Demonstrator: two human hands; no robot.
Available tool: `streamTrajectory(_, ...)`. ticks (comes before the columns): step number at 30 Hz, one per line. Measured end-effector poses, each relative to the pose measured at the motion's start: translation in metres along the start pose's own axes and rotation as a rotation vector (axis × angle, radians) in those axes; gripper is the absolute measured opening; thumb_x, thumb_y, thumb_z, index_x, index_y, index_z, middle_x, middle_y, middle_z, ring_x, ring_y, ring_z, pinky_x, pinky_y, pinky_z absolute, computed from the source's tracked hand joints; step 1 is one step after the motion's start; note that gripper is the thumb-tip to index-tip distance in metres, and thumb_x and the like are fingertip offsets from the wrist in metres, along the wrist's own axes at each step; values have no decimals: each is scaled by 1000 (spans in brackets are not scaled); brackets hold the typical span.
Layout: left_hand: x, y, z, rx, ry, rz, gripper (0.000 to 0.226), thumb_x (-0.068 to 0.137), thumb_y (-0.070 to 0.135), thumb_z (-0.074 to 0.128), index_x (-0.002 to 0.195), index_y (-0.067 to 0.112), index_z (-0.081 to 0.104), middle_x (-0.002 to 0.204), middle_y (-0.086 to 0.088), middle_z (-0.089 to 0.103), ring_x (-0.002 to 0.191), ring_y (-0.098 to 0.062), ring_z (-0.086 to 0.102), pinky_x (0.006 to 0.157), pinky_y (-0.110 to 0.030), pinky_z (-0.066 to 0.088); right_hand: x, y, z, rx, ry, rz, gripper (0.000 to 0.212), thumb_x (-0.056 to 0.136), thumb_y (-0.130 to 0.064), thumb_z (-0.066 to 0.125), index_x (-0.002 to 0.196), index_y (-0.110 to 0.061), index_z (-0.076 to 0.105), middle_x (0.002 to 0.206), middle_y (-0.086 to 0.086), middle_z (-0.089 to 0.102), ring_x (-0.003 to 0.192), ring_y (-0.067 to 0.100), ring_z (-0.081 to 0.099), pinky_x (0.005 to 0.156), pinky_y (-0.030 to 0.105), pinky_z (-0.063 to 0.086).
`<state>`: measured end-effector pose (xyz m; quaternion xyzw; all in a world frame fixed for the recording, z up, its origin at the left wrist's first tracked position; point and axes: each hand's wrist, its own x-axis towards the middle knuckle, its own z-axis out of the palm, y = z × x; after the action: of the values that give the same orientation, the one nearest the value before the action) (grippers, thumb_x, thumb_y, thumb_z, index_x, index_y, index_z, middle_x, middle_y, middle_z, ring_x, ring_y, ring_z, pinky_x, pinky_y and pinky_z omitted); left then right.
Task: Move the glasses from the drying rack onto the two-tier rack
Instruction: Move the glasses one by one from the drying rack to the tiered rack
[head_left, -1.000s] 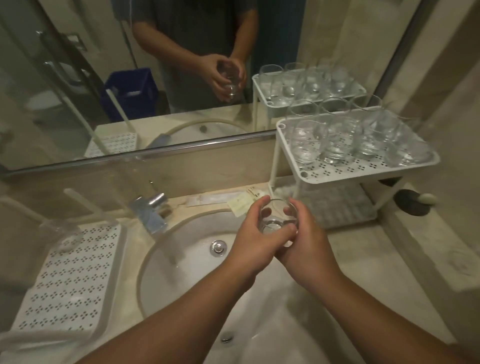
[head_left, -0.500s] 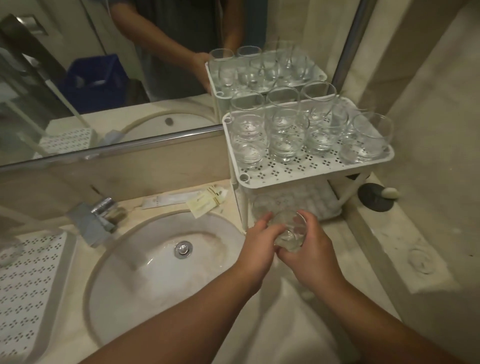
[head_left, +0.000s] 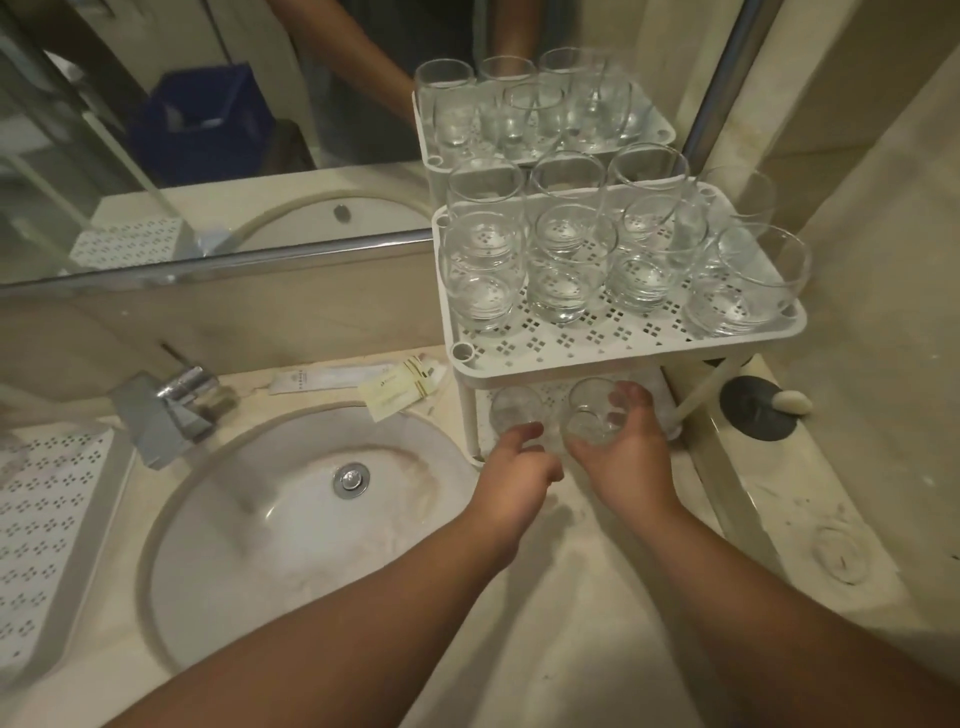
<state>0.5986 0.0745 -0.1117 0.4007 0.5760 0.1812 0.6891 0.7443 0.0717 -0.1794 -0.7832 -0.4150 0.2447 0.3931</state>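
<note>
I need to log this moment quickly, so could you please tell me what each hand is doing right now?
Left hand: open, fingers loosely curled, holding nothing.
Right hand: grip closed round a glass at the rack's lower tier.

glasses (head_left: 569, 270): clear glossy glass | two-tier rack (head_left: 587, 348): white perforated matt plastic | faucet (head_left: 166, 410): shiny metal | sink (head_left: 291, 519): smooth glazed ceramic | countertop (head_left: 571, 597): pale stone

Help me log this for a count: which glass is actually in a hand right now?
The glass at the lower tier's front, gripped by the right hand. Its neighbour and the upper-tier glasses stand untouched.
</note>
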Motion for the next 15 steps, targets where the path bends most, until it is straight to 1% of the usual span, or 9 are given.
streamTrajectory(2, 2, -2, -3, -11, 25, -7, 71, 61, 20, 55, 131, 30, 54, 108, 2, 64, 98, -18, 64, 78, -29, 47, 13, 7, 5, 8, -1, 23, 85, 70, -21, 87, 139, -21, 37, 134, 3, 53, 115, 21, 57, 92, 35, 51)
streamTrajectory(3, 2, -2, -4, -19, 36, -9, 69, 61, 19, 54, 129, 30, 54, 100, 4, 64, 96, -20, 64, 76, -29, 47, 19, 10, 7, 4, -4, 32, 85, 70, -21, 87, 138, -24, 36, 134, 2, 53, 115, 20, 57, 89, 31, 50)
streamTrajectory(4, 1, -3, -6, -25, 45, -11, 68, 61, 19, 54, 128, 30, 55, 96, 4, 64, 96, -22, 65, 74, -30, 47, 23, 13, 10, 0, -7, 41, 84, 70, -21, 87, 137, -26, 36, 135, 1, 53, 115, 19, 57, 86, 28, 47)
streamTrajectory(6, 1, -3, -7, -33, 62, -11, 66, 61, 19, 54, 126, 31, 56, 101, 4, 65, 102, -25, 66, 73, -30, 48, 31, 18, 15, 5, -22, 53, 84, 70, -21, 87, 137, -26, 36, 135, 1, 53, 116, 19, 57, 84, 26, 45)
streamTrajectory(8, 1, -3, -9, -35, 74, -7, 65, 62, 19, 55, 126, 31, 55, 104, 4, 65, 106, -27, 66, 73, -29, 49, 37, 22, 19, -13, -35, 37, 84, 70, -21, 87, 138, -21, 37, 135, 4, 54, 117, 21, 58, 90, 31, 49)
streamTrajectory(10, 1, -4, -11, -36, 80, -5, 66, 62, 19, 56, 127, 29, 55, 102, 4, 64, 104, -26, 66, 73, -29, 49, 42, 26, 23, -36, -50, 15, 85, 70, -23, 87, 139, -17, 38, 137, 6, 54, 118, 22, 58, 97, 37, 50)
streamTrajectory(11, 1, -4, -12, -38, 83, -5, 66, 62, 19, 56, 127, 29, 55, 103, 4, 64, 100, -24, 66, 73, -30, 49, 43, 27, 25, -39, -57, 11, 85, 71, -24, 87, 139, -17, 37, 138, 6, 53, 119, 22, 57, 99, 37, 49)
streamTrajectory(13, 1, -6, -14, -43, 87, -7, 66, 62, 19, 57, 128, 27, 55, 104, 3, 63, 94, -20, 65, 73, -30, 49, 44, 31, 31, -38, -63, 11, 85, 71, -25, 86, 139, -19, 35, 138, 6, 52, 119, 22, 56, 99, 37, 49)
streamTrajectory(15, 1, -7, -16, -46, 91, -9, 66, 62, 19, 57, 128, 27, 55, 105, 2, 62, 94, -22, 65, 73, -30, 49, 44, 34, 36, -32, -59, 13, 84, 70, -26, 86, 137, -23, 34, 137, 5, 52, 118, 22, 56, 97, 39, 50)
